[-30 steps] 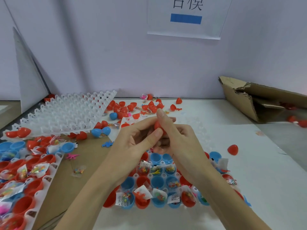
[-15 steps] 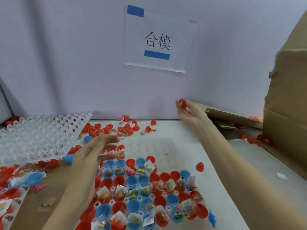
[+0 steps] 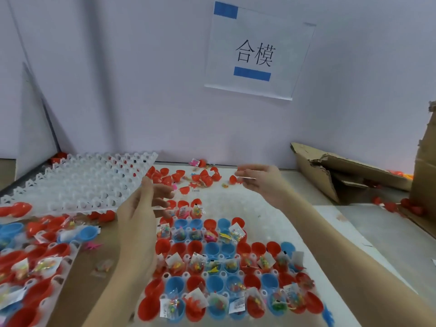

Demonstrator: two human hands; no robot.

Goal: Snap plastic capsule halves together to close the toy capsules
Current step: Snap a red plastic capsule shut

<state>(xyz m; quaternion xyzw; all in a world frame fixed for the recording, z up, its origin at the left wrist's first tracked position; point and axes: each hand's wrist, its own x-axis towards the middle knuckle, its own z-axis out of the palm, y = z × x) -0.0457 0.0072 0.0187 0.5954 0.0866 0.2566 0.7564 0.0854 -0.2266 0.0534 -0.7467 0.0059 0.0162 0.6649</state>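
Note:
A white tray (image 3: 236,257) in front of me holds red and blue capsule halves, many with small toy packets inside. Loose red capsule halves (image 3: 165,175) lie scattered behind it near the wall. My left hand (image 3: 144,208) hovers over the tray's left side, fingers relaxed and holding nothing. My right hand (image 3: 259,180) is raised beyond the tray with loosely spread fingers and looks empty. Its fingertips are next to a single red half (image 3: 233,179) on the table.
An empty white grid tray (image 3: 82,185) leans at the back left. Another filled tray (image 3: 68,256) sits at the left edge. A torn cardboard box (image 3: 342,171) with red capsules around it stands at the right. A paper sign (image 3: 254,55) hangs on the wall.
The hands pressed a red capsule together, then my right hand carried it toward the cardboard box. That hand is now back over the table without it. My left hand stayed over the tray.

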